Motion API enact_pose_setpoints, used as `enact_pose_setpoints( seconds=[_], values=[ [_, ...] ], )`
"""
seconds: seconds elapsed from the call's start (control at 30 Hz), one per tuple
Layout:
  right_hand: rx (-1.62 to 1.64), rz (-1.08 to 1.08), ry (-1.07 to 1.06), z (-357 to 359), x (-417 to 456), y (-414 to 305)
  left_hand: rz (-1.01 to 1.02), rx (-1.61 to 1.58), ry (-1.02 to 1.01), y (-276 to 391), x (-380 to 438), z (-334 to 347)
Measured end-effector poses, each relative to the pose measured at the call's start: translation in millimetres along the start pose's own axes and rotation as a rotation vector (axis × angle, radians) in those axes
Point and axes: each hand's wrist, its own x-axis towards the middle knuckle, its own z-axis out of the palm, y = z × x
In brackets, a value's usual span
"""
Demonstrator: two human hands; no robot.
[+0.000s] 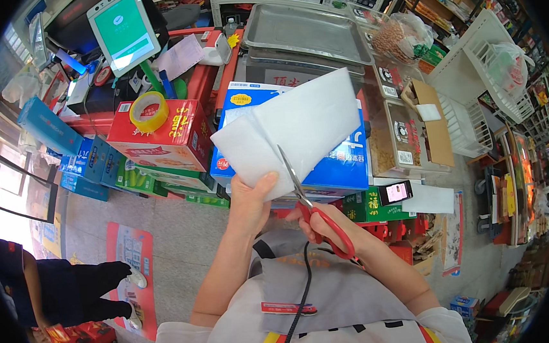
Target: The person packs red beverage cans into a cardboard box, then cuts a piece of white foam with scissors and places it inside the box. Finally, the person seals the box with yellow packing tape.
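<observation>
A folded sheet of white foam [309,115] lies over a blue printed box [337,166] in front of me. My left hand [252,200] pinches the sheet's lower left part, thumb on top. In my right hand [324,223] are scissors with red handles [333,229]; their blades point up and to the left, over the sheet near its lower edge. Whether both blades are on the same side of the foam is hard to tell.
A roll of yellow tape [149,111] rests on a red box [161,141] at the left. Right of the blue box are lidded food bins [393,138] and a phone [395,193]. Behind lies a metal tray [307,33]. A person [56,290] stands at the lower left.
</observation>
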Motion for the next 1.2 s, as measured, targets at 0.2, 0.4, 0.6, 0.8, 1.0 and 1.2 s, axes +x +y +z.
enact_pose_setpoints(
  seconds=[0.2, 0.4, 0.6, 0.8, 1.0, 1.2],
  values=[
    [-0.096, -0.005, -0.030, -1, -11, -1, -0.015, 0.062, -0.052, 7, 5, -13],
    [-0.291, -0.146, 0.025, -7, -5, -5, -0.065, 0.040, -0.078, 11, -1, 0],
    [-0.312, -0.135, 0.050, -5, -7, -15, -0.084, 0.013, -0.057, 15, -2, 4],
    [-0.306, -0.105, 0.132, -3, -6, -4, -0.081, -0.070, 0.008, 6, -3, 3],
    [-0.171, -0.031, 0.073, 0, -12, -2, -0.095, -0.144, 0.035, 3, -6, 9],
    [-0.182, -0.108, 0.021, -8, -4, -7, -0.139, 0.003, 0.015, -1, -12, 9]
  ],
)
